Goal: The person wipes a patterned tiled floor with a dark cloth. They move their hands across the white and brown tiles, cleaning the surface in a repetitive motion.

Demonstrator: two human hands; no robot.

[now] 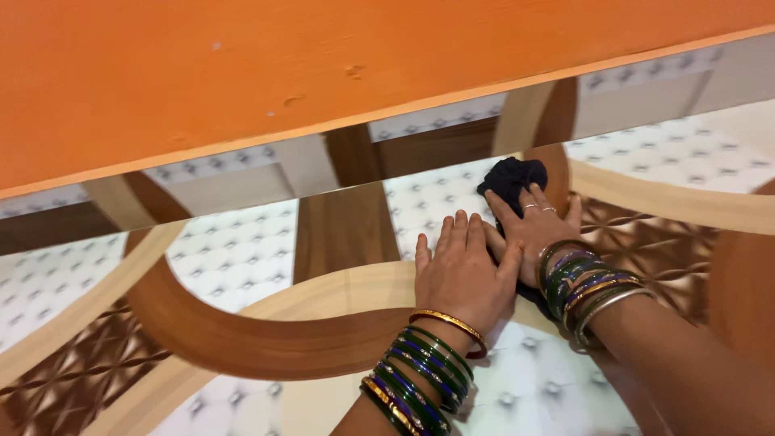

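Observation:
My left hand [462,276] lies flat, palm down, fingers together, on a patterned laminate panel [242,258] with white quilted fields and curved wood-tone bands. It holds nothing. My right hand [537,232] sits just to its right, the thumbs nearly touching, and presses a crumpled dark cloth [510,179] against the panel. The cloth bulges out beyond its fingertips. Both wrists carry several green, blue and gold bangles, and the right hand wears rings.
An orange wooden board [323,73] runs across the top of the view and overhangs the panel. Beneath it a slanted strip [242,165] shows the same pattern. A brown quilted area [73,363] lies at the lower left.

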